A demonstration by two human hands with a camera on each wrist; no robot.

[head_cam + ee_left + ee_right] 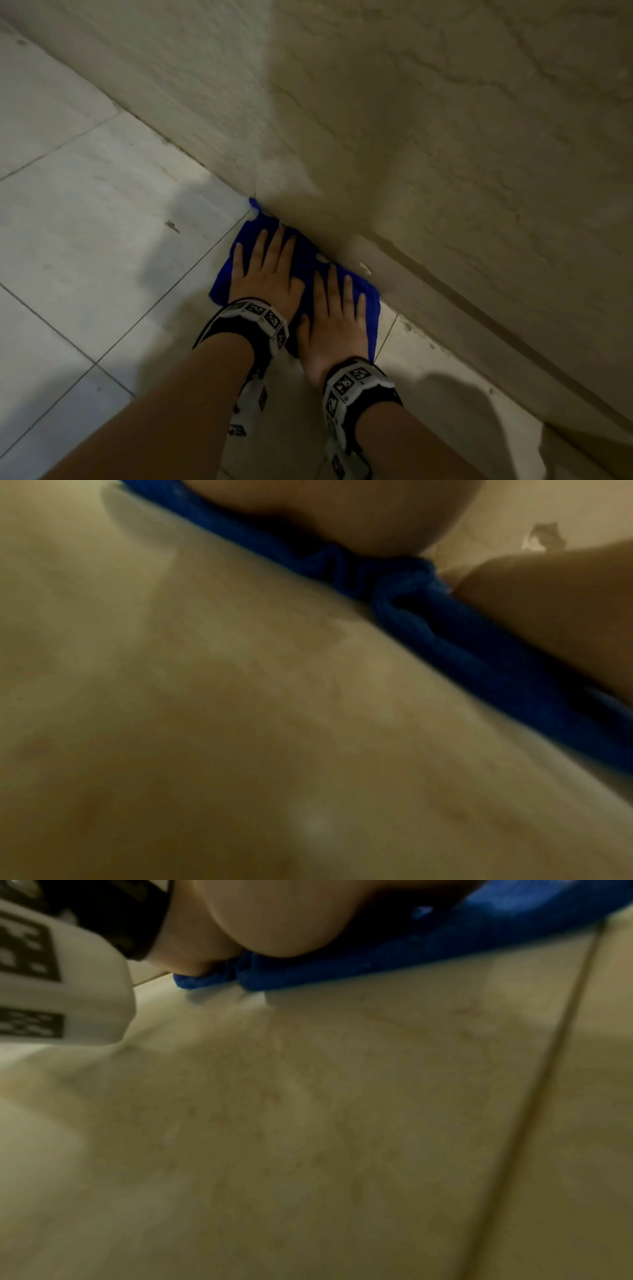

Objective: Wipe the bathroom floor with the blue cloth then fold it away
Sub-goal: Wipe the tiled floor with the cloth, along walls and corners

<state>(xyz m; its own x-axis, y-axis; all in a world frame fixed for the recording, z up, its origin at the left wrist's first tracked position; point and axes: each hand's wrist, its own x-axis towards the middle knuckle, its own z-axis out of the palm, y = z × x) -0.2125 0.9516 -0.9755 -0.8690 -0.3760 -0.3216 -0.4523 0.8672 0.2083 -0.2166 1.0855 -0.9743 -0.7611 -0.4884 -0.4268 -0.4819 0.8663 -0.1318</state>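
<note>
Around your work area: a wall, its base strip and some marks

On your right and ahead, a textured beige wall (445, 120) runs diagonally from far left to near right. Along its foot you see a darker base strip (479, 318), with a small pale chip (365, 268) low on the wall. Out to your left, a small dark mark (172, 226) shows on a pale tile, and a soft shadow (455, 421) lies near right.

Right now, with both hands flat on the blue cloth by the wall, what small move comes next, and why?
Probably slide the blue cloth back from the wall: left hand and right hand press it flat against the base, so only open floor remains.
</note>
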